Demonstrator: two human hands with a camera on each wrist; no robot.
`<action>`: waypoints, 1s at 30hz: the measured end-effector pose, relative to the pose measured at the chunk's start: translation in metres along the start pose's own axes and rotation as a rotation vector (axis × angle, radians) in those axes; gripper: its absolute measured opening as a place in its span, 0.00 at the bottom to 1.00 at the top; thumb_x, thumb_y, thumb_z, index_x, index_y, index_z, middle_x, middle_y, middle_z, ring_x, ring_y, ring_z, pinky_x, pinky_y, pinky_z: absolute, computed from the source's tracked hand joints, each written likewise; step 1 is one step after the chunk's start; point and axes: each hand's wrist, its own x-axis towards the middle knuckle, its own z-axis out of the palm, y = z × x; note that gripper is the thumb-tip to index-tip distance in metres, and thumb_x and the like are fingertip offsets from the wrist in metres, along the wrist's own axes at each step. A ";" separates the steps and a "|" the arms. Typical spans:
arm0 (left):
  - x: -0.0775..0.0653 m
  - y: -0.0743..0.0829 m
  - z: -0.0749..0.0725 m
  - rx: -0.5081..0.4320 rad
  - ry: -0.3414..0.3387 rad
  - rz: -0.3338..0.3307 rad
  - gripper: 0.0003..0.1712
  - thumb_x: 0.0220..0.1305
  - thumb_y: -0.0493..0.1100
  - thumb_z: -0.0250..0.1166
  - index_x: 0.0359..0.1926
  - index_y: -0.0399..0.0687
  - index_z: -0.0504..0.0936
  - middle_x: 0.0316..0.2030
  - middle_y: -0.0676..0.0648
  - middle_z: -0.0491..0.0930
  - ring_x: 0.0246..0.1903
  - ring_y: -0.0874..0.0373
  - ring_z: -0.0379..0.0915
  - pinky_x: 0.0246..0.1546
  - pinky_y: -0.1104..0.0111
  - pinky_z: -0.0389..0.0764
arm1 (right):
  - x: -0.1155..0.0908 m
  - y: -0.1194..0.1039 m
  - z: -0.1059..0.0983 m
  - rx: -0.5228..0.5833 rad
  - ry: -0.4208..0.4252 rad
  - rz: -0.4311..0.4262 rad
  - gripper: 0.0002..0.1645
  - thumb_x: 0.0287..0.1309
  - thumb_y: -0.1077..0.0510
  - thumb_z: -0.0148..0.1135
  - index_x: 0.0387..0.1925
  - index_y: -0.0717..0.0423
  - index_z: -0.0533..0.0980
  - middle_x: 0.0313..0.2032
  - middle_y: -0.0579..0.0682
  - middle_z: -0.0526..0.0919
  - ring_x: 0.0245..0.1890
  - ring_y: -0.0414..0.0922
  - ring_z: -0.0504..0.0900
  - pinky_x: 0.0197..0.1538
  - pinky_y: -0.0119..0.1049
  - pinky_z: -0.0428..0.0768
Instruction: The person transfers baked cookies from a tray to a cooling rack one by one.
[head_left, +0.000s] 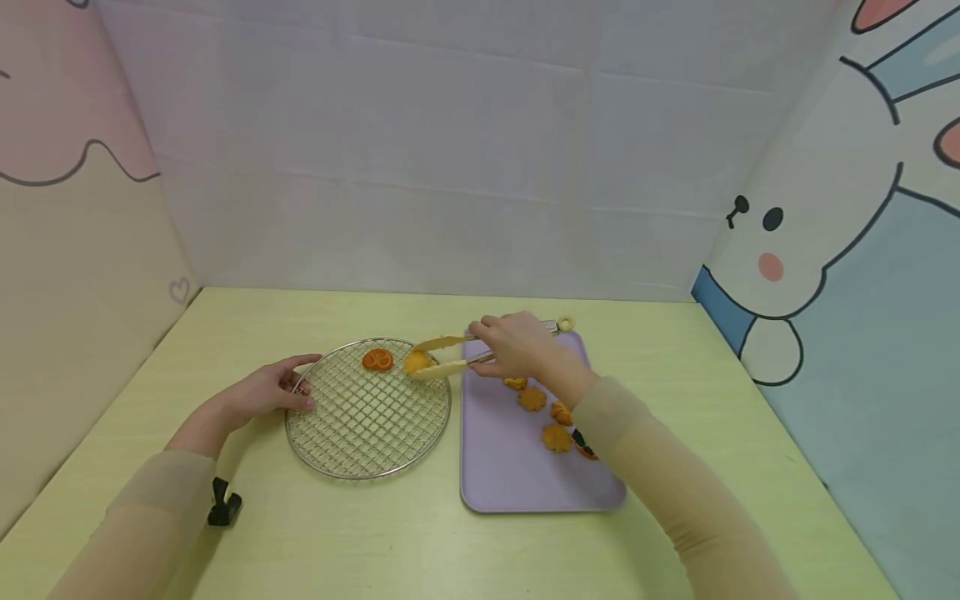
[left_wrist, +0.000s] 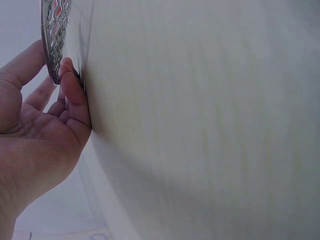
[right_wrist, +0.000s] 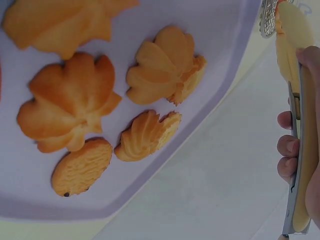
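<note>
At the left rim of a round wire rack (head_left: 360,429), my left hand (head_left: 258,392) pinches the edge between thumb and fingers; the left wrist view shows its fingers (left_wrist: 75,95) at the rim, close to the table. My right hand (head_left: 517,343) grips a pair of tongs (head_left: 441,368) with pale yellow tips and metal handles. Between those tips is a golden cookie (head_left: 417,361), at the rack's upper right; whether it touches the mesh I cannot tell. An orange-red round piece with a cut-out pattern (head_left: 377,360) lies on the rack beside it.
Right of the rack, a lilac tray (head_left: 498,475) carries several cookies, among them flower-shaped ones (head_left: 557,437); my right forearm covers part of it. Pale walls with cartoon drawings (head_left: 772,250) enclose the light yellow table (head_left: 360,542) at the back and sides.
</note>
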 end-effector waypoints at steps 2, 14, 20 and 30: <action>0.000 0.000 0.000 0.007 0.003 0.003 0.48 0.48 0.43 0.68 0.67 0.49 0.51 0.35 0.45 0.65 0.35 0.56 0.62 0.35 0.70 0.66 | 0.003 -0.002 0.002 0.004 -0.009 -0.003 0.32 0.49 0.32 0.52 0.48 0.48 0.70 0.32 0.42 0.75 0.20 0.38 0.71 0.22 0.33 0.72; 0.001 -0.003 -0.002 0.015 -0.005 -0.005 0.50 0.47 0.45 0.69 0.67 0.50 0.51 0.36 0.44 0.66 0.35 0.55 0.62 0.35 0.68 0.66 | 0.008 -0.005 0.005 0.001 -0.054 0.035 0.32 0.48 0.31 0.51 0.47 0.47 0.70 0.31 0.42 0.74 0.19 0.38 0.69 0.22 0.33 0.70; -0.001 -0.001 -0.001 0.007 -0.010 0.003 0.49 0.47 0.44 0.69 0.67 0.49 0.51 0.35 0.44 0.65 0.35 0.55 0.62 0.35 0.69 0.66 | 0.004 -0.002 0.001 0.039 -0.086 0.092 0.37 0.46 0.29 0.50 0.50 0.48 0.68 0.33 0.42 0.73 0.21 0.38 0.70 0.23 0.33 0.71; 0.001 -0.002 -0.001 -0.004 -0.010 0.005 0.49 0.47 0.43 0.69 0.67 0.50 0.51 0.35 0.44 0.66 0.34 0.56 0.62 0.34 0.70 0.67 | -0.021 0.007 -0.020 0.043 -0.040 0.089 0.47 0.44 0.26 0.51 0.56 0.55 0.63 0.43 0.47 0.74 0.37 0.43 0.76 0.37 0.38 0.76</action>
